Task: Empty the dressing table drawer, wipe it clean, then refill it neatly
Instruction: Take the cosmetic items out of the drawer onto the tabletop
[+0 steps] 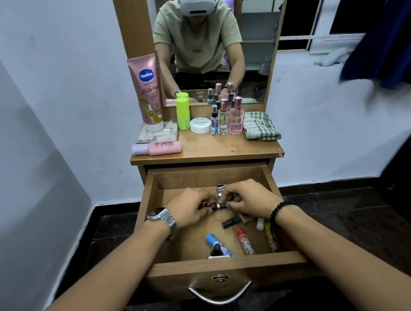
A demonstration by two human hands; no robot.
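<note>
Together, both curled hands pinch lipstick (220, 205)

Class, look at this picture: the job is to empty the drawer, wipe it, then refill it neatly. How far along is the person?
Early. Done: the drawer is pulled open, and bottles already stand on the tabletop. In hand: the left hand and right hand grip small dark tubes over the drawer's middle. Left: a blue tube, a red tube and others still lie inside; the folded cloth looks untouched, so wiping and refilling remain.
</note>
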